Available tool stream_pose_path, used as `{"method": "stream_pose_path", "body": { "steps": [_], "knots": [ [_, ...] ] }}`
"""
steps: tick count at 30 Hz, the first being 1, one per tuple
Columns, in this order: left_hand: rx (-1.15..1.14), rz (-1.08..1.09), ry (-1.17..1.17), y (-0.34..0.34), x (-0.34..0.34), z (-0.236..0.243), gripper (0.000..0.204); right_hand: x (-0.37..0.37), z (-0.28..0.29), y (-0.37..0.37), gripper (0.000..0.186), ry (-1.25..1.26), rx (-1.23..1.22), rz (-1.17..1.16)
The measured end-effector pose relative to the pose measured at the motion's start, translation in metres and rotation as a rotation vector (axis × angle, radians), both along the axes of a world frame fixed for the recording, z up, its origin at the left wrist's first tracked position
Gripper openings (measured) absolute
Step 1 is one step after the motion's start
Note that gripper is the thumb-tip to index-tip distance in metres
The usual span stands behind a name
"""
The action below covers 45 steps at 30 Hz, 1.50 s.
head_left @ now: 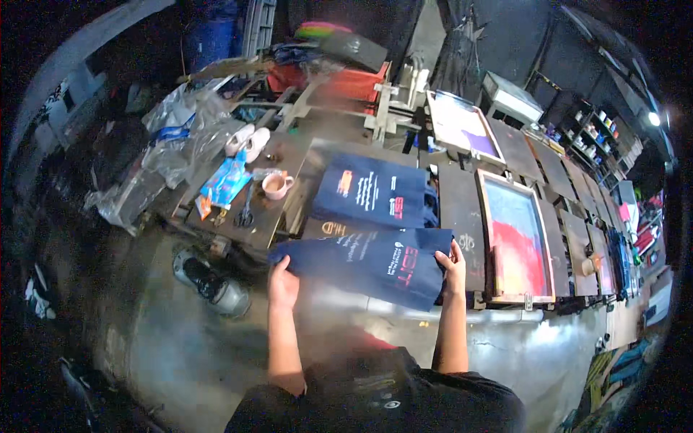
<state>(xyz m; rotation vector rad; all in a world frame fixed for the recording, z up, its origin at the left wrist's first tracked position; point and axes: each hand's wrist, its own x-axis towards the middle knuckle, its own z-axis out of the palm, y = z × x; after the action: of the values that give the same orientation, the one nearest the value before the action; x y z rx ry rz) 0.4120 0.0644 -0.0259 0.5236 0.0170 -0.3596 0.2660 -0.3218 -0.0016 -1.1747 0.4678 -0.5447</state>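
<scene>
Stretched between my two hands is a navy fabric bag (364, 268) with white and red print, held up in front of me. My left hand (283, 283) is closed on its left end, thumb on top. At the opposite end, my right hand (452, 265) pinches the upper right corner. Just beyond it, another printed navy bag (369, 184) lies flat on the dark table, with more navy fabric partly showing at its right side. The held bag covers the near edge of that table.
Left of the bags, a small board holds a mug (276, 185), scissors (244, 215), a blue packet (227, 180) and pale shoes (247, 142). Wood-framed printing screens (514, 234) stand along the right-hand table. A grey-black machine part (211, 283) sits low at left.
</scene>
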Motion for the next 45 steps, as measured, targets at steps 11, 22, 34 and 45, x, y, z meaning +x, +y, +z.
{"method": "stream_pose_path", "body": {
  "steps": [11, 22, 34, 45],
  "knots": [
    [-0.105, -0.008, -0.342, -0.113, 0.135, 0.101, 0.042, 0.109, 0.128, -0.086, 0.069, -0.437, -0.278, -0.048],
    [0.906, 0.095, -0.066, -0.164, 0.186, -0.037, 0.023, 0.196, -0.004, -0.176, 0.072, 0.1, -0.633, -0.189],
    [1.404, 0.105, -0.186, -0.17, 0.194, -0.154, 0.028, 0.231, -0.11, -0.186, 0.074, 0.281, -1.065, -0.286],
    [1.454, 0.46, -0.384, -0.162, 0.204, -0.188, 0.03, 0.251, -0.105, -0.18, 0.067, 0.257, -1.107, -0.195]
  ]
}}
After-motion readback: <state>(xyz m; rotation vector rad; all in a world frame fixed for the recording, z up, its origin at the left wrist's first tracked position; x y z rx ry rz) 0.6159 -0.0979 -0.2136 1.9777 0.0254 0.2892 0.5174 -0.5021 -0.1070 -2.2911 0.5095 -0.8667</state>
